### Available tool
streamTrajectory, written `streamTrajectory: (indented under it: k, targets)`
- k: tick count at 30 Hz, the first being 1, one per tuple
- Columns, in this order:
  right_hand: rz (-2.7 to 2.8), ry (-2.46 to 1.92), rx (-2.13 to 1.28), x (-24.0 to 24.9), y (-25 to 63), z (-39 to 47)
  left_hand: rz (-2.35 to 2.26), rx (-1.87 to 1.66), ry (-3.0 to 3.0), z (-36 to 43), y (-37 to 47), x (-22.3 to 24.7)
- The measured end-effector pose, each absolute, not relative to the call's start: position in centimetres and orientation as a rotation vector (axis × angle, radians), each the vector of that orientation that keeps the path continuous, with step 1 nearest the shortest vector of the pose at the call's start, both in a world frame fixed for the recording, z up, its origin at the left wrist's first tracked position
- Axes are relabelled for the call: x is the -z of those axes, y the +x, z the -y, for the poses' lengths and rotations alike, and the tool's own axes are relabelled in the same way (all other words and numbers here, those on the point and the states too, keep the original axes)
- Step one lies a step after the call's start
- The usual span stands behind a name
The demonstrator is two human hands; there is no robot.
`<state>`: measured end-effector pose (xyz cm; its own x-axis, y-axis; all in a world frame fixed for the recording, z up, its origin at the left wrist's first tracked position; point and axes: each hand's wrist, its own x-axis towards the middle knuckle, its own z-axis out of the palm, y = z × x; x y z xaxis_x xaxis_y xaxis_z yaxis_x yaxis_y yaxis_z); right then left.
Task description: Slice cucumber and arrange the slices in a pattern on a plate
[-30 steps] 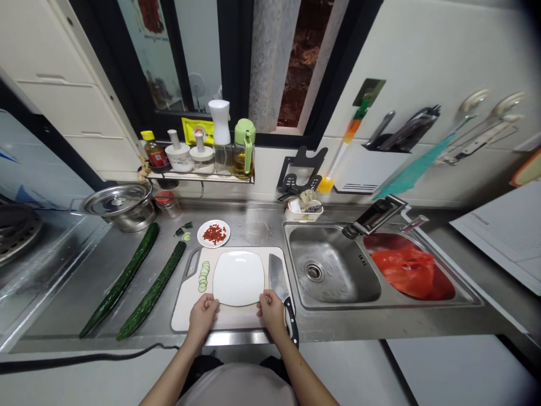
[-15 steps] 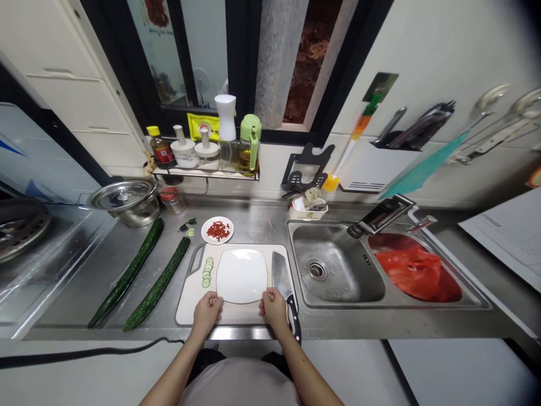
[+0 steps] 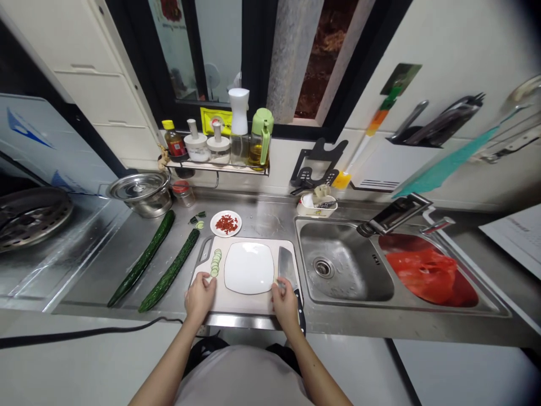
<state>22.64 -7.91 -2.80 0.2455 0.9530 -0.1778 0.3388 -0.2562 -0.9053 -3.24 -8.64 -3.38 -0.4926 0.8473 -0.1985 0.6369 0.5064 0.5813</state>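
Head view. My left hand is at the lower left of the cutting board, fingers curled, thumb and forefinger just beside the lowest of the cucumber slices. Contact with them, and any grip, cannot be told. My right hand is at the lower right corner of the white plate, fingers bent; I cannot tell whether they grasp the rim. Plate lies flat on the board, between slices and knife. Knife blade lies on the board, handle partly behind the right hand. Small dish of red pieces sits on the counter, just beyond the board. Two whole cucumbers lie left of the board; sink to its right.
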Motion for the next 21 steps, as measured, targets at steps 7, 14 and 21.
streamTrajectory:
  k: [7, 14, 21]
  targets:
    - [1.238, -1.67, -1.04, 2.13, 22.25, 8.14, -2.421, -0.491, 1.256, 7.64, -2.77, 3.47]
    - [1.254, -1.672, -1.067, 2.06, 22.02, 8.68, -2.432, -0.552, 1.24, 7.52, -2.41, 3.65]
    - [1.318, -1.66, -1.028, 2.1, 22.19, 8.7, -2.372, -0.717, 1.197, 7.55, -2.79, 3.85]
